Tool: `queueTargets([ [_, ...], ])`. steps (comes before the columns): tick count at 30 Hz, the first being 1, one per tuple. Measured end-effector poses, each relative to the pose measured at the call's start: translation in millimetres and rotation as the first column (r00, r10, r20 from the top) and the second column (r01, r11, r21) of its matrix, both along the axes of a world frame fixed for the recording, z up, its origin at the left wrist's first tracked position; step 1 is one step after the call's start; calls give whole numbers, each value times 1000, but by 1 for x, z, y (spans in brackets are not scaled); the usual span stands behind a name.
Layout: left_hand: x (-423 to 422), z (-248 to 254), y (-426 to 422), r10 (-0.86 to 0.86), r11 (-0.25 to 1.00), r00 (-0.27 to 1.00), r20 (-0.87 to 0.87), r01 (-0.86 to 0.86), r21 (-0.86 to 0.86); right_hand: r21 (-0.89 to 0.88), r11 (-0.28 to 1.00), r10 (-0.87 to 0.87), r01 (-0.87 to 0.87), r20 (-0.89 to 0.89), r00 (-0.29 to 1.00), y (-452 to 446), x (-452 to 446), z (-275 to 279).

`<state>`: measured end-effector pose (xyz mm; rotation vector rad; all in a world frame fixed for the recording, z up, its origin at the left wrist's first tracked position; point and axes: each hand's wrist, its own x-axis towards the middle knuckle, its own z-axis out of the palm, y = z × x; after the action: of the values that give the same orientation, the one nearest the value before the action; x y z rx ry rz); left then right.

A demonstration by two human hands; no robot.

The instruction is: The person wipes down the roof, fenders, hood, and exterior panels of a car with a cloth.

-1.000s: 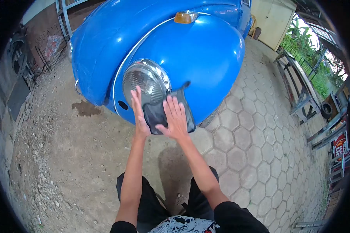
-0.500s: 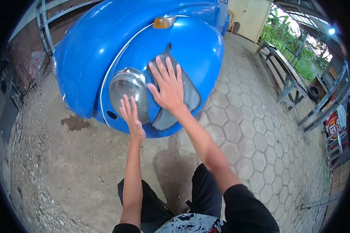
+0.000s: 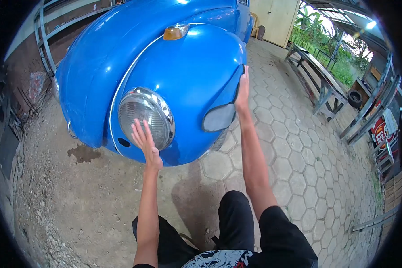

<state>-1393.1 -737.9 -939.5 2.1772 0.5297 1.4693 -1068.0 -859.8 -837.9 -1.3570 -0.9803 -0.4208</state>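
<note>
A grey cloth (image 3: pixel 220 117) with dark edging lies against the right side of the blue car fender (image 3: pixel 192 71). My right hand (image 3: pixel 242 90) presses flat on the cloth's outer part, fingers extended upward. In front of the round headlight (image 3: pixel 140 111) is my left hand (image 3: pixel 147 144), its fingers stretched out and holding nothing; whether it touches the glass I cannot tell. An orange turn signal (image 3: pixel 176 32) sits on top of the fender.
Hexagonal paving (image 3: pixel 295 178) runs along the right, and bare dirt (image 3: pixel 85 201) with gravel lies at the left. A long wooden bench (image 3: pixel 319 71) and a tyre (image 3: pixel 355 98) stand at the right. Metal rails (image 3: pixel 44 44) are at the upper left.
My right hand has moved the cloth from near the headlight up over the fender, then to its right side. My left hand has shifted slightly left and down.
</note>
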Motion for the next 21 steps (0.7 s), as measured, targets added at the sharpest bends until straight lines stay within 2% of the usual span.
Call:
queueTargets([
  [1, 2, 0, 1, 15, 1000, 1000, -2, -15, 15, 39, 999, 36, -32, -97, 995, 0, 4, 0],
  [2, 4, 0, 2, 19, 1000, 1000, 10, -19, 20, 84, 996, 39, -32, -82, 996, -2, -4, -15],
  [3, 4, -1, 3, 20, 1000, 1000, 13, -20, 23, 128, 991, 37, -27, -76, 996, -3, -23, -44],
  [5, 3, -4, 2, 18, 999, 1000, 6, -18, 34, 187, 982, 70, -33, -193, 979, -3, -65, -119],
  [6, 4, -4, 2, 22, 999, 1000, 11, -22, 39, 84, 995, 85, -62, -309, 947, -18, -100, -136],
  [8, 9, -2, 2, 29, 999, 999, 19, -29, 42, 29, 997, -58, 70, -299, 952, 0, -140, -215],
  [11, 3, -1, 2, 22, 999, 1000, -15, -21, 28, 46, 997, -60, 69, -170, 984, 12, -182, -281],
  [15, -3, 0, 6, -14, 1000, 999, -47, 14, 6, 10, 969, -246, 246, -31, 969, 17, -171, -255],
  [18, -10, 6, 5, -73, 997, 995, -63, 71, -30, 48, 958, -285, 281, 98, 954, 7, -131, -164],
  [21, -31, 24, -1, -186, 980, 981, -54, 181, -79, 17, 958, -288, 288, 116, 951, -1, -83, -85],
])
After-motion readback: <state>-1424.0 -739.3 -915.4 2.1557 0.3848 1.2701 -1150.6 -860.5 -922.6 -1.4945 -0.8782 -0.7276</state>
